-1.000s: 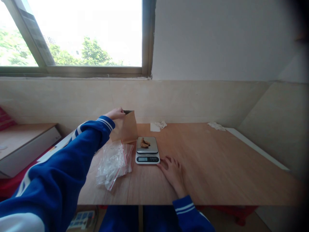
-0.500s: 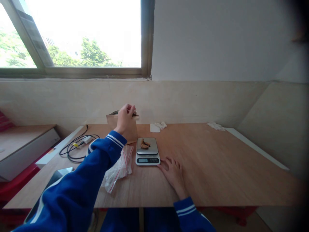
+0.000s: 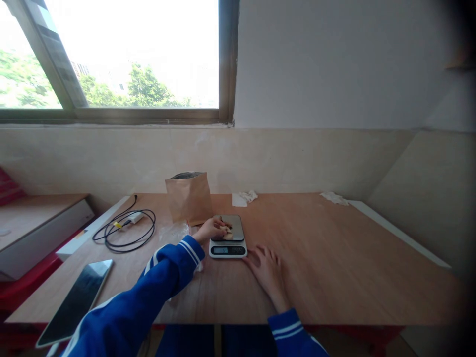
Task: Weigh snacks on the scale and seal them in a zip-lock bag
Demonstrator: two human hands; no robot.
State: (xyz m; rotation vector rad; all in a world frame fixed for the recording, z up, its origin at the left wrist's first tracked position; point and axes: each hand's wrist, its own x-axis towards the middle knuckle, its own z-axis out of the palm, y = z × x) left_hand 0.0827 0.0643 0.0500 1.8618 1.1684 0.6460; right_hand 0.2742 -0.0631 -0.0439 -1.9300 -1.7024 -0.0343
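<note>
A white kitchen scale with a steel pan and a small lit display stands at mid-table. My left hand is over the left part of its pan, fingers pinched on a pale tan dried piece whose kind I cannot make out. Brown pieces on the pan are partly hidden by those fingers. My right hand lies on the table with fingers spread, its thumb at the scale's lower right corner. Behind the left hand a brown paper pouch stands upright, its mouth open.
Clear plastic zip bags lie partly under my left forearm. A black cable with a white adapter is coiled at left, and a tablet lies at the near left edge. Crumpled tissues sit near the wall.
My left hand has come down from the pouch's mouth to the scale's pan, with a pale piece now at its fingertips. My right hand has stayed beside the scale.
</note>
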